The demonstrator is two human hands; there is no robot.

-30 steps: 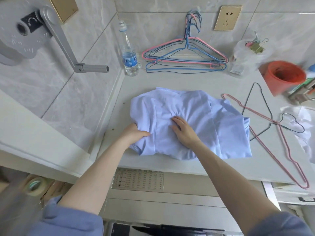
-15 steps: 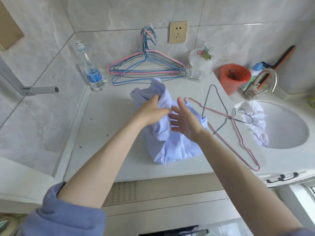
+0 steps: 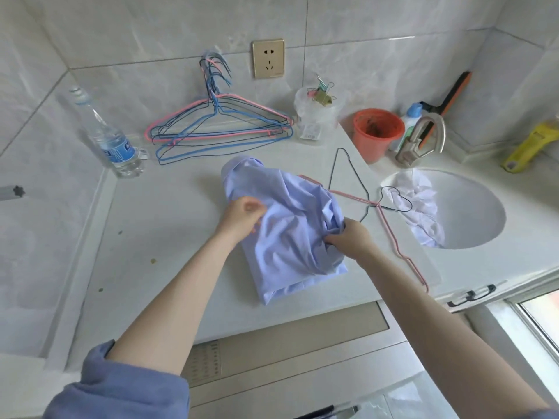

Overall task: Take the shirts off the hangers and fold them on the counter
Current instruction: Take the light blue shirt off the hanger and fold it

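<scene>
Counter [image 3: 169, 237]: pale stone, w/ sink [image 3: 472, 213] set in at R. Light-blue shirt [image 3: 290, 237] lies part-folded and bunched mid-counter, near front edge, collar end toward wall. Hanger stack [image 3: 217, 128] leans at back wall, apart from shirt. Pink hanger [image 3: 390, 231] & dark hanger [image 3: 348, 167] lie flat just R of shirt; pink end runs under it. White cloth [image 3: 420, 207] in sink. Water bottle [image 3: 116, 146] at back L. L hand [image 3: 242, 217] grips fabric at shirt's L edge, fingers curled. R hand [image 3: 348, 238] pinches a fold at R edge.
</scene>
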